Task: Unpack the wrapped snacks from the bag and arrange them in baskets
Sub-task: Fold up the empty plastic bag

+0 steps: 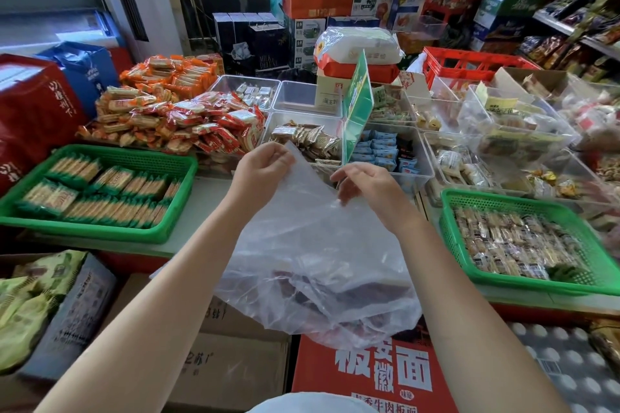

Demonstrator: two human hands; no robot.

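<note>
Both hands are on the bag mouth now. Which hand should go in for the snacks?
Probably the right hand. It only lightly holds the bag's edge, fingers loose by the opening, while the left hand pinches the top corner and bears it up. The dark red snacks lie low, toward the right.

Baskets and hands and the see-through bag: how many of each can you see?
Green baskets: 2, the left basket and the right basket
Hands: 2, left hand and right hand, both holding the bag
Clear plastic bag: 1
Total: 5
</note>
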